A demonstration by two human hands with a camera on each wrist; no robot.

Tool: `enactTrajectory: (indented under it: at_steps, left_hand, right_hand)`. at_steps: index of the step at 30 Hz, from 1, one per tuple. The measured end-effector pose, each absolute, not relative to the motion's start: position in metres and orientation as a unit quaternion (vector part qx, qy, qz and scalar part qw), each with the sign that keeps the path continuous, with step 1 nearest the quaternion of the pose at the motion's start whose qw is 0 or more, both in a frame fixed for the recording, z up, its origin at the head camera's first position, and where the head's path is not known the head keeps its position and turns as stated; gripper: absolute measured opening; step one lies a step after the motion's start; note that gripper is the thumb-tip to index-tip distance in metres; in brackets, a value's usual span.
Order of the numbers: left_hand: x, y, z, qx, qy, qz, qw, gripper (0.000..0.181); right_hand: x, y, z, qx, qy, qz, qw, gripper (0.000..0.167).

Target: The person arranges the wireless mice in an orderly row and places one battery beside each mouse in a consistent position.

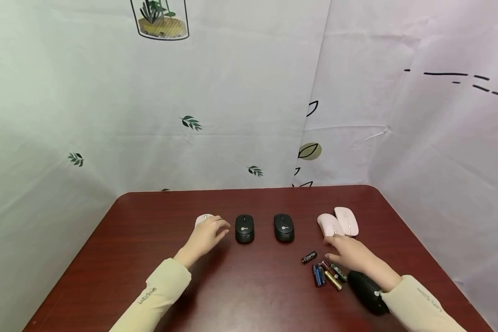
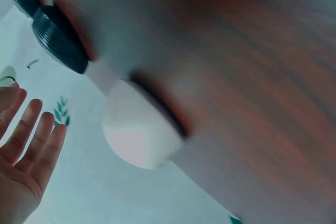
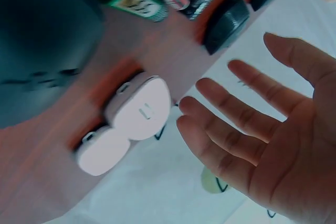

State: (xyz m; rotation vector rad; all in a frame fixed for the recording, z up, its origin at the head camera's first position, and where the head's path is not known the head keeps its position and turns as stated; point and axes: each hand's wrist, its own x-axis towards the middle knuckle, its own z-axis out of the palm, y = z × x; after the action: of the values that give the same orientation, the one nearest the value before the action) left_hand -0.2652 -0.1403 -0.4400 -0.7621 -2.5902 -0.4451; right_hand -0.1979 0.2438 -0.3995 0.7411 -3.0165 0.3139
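L hand (image 1: 205, 235) & R hand (image 1: 352, 254) empty, fingers apart; white mouse (image 2: 139, 127) prob. light, stiff, slick, best held @ sides.

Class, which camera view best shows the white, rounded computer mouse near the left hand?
The left wrist view: the white, rounded computer mouse appears large and uncovered, though blurred. In the head view, the left hand partly hides it; the right wrist view shows only a small pale piece at the top edge.
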Motion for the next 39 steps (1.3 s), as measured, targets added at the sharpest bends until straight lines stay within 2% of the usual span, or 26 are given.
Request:
enactTrajectory:
  at_steps: [5, 13, 21, 28, 35, 39]
  left_hand:
    - [-0.265, -0.159, -0.446, -0.247, -0.937, -0.155, 0.193, 0.012]
    - [-0.27, -0.185, -0.447, -0.21, -0.949, -0.153, 0.18, 0.023]
    - [-0.276, -0.203, -0.444, -0.232, -0.95, -0.189, 0.093, 0.033]
    - [-0.289, -0.216, -0.44, -0.306, -0.925, -0.225, 0.01, 0.045]
    - [-0.295, -0.217, -0.434, -0.305, -0.931, -0.197, -0.034, 0.048]
    - [-0.296, -0.216, -0.434, -0.302, -0.933, -0.193, -0.041, 0.047]
  right_hand:
    - [-0.192, 0.258, -0.409, 0.237, -0.965, 0.102, -0.033, 0.021]
    - [-0.183, 0.288, -0.419, 0.269, -0.95, 0.126, -0.101, 0.037]
    - [-0.177, 0.308, -0.426, 0.25, -0.937, 0.169, -0.174, 0.044]
    - [-0.177, 0.316, -0.432, 0.26, -0.93, 0.188, -0.182, 0.047]
    - [-0.177, 0.316, -0.435, 0.244, -0.933, 0.193, -0.182, 0.046]
    - [-0.177, 0.316, -0.434, 0.236, -0.933, 0.198, -0.186, 0.046]
